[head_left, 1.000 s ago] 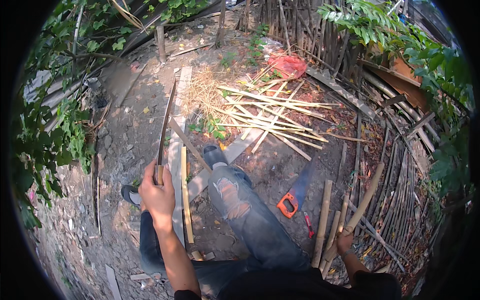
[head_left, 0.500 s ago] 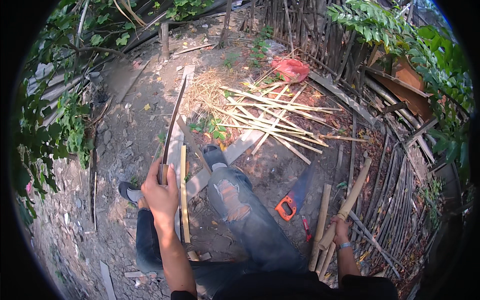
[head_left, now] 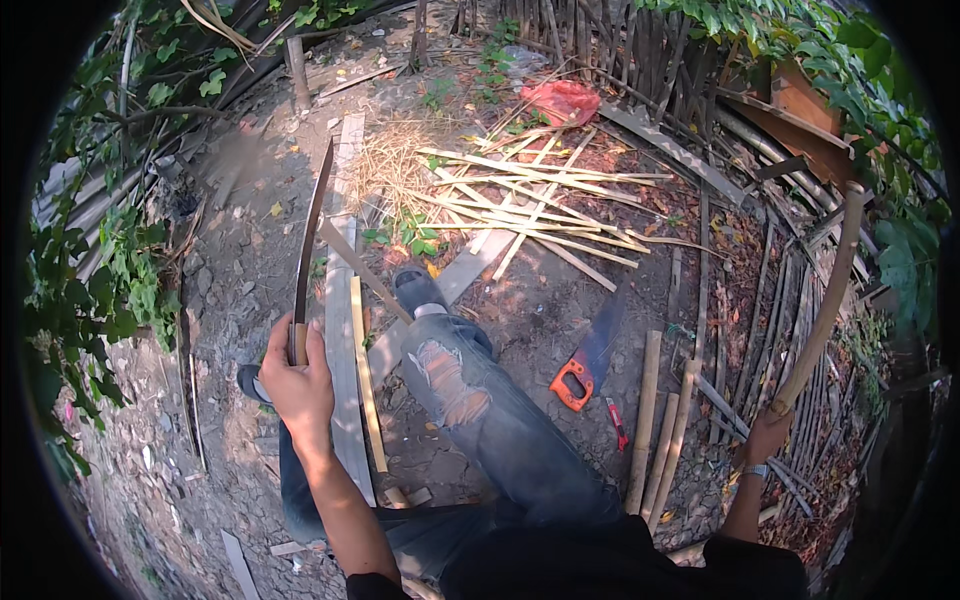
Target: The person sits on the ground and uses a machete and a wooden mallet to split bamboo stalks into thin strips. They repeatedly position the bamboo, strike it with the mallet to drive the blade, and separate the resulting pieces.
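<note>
Room to move: ground [head_left: 530, 345] lies between the right leg [head_left: 500, 435] and the saw [head_left: 572, 388], bordered on the far side by crossed strips [head_left: 532, 225] and at near right by three poles [head_left: 665, 455]. Left hand [head_left: 297, 385] closed round a knife's handle, the knife [head_left: 313, 240] pointing far, just left of the board [head_left: 342, 350] in view. Right hand [head_left: 768, 437] closed round the near end of a separate pole [head_left: 827, 305], which extends far and right from the hand.
</note>
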Tool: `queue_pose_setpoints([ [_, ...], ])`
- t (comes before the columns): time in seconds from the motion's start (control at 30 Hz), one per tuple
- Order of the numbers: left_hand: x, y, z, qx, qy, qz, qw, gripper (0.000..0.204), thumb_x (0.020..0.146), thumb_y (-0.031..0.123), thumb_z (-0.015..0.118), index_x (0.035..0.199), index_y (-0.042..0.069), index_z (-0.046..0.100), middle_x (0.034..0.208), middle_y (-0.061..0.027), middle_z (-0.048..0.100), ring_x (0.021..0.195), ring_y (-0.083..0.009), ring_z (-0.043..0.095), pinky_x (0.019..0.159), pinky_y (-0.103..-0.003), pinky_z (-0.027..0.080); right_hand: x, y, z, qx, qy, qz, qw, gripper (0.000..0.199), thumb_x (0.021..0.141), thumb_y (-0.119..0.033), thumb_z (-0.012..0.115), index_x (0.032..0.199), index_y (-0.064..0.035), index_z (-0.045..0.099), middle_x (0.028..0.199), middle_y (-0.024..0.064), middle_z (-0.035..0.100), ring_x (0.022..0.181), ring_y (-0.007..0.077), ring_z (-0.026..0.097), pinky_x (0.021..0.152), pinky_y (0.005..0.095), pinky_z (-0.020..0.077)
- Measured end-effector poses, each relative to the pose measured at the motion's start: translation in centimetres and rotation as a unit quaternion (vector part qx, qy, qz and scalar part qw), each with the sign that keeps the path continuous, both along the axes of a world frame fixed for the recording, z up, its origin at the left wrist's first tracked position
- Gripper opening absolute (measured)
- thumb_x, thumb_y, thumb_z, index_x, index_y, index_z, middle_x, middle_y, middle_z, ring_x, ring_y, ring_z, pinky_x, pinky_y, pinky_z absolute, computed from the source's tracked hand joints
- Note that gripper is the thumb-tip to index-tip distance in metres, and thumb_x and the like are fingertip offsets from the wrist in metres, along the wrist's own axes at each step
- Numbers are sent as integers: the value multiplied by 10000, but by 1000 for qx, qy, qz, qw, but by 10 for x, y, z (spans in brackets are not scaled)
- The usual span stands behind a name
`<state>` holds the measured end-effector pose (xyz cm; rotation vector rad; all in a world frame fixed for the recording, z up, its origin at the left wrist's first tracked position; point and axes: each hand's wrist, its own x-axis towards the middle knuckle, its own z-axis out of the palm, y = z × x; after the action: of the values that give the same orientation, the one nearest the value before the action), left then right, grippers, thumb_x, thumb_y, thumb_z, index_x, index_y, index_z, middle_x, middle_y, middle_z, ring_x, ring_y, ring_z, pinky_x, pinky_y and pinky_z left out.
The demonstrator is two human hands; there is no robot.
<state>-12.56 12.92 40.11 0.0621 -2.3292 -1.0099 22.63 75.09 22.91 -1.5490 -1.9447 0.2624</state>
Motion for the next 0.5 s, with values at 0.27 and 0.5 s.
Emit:
queue_pose_setpoints([
  [0.27,0,-2,0,-6,-3,-9,1000,296,961,145,700,1182,-50,683,790,-90,679,673,-129,583,649,-305,494,175,105,-152,-355,208,-151,899,625,860,-323,691,1338,55,553,1083,217,686,893,374,695,833,522,545],
  [0.5,7,3,9,21,-57,-15,998,279,981,127,685,1185,-63,668,831,-40,664,729,-78,561,660,-264,472,124,113,-88,31,-116,-334,935,284,916,-256,652,990,17,671,971,137,645,864,305,663,768,488,559],
])
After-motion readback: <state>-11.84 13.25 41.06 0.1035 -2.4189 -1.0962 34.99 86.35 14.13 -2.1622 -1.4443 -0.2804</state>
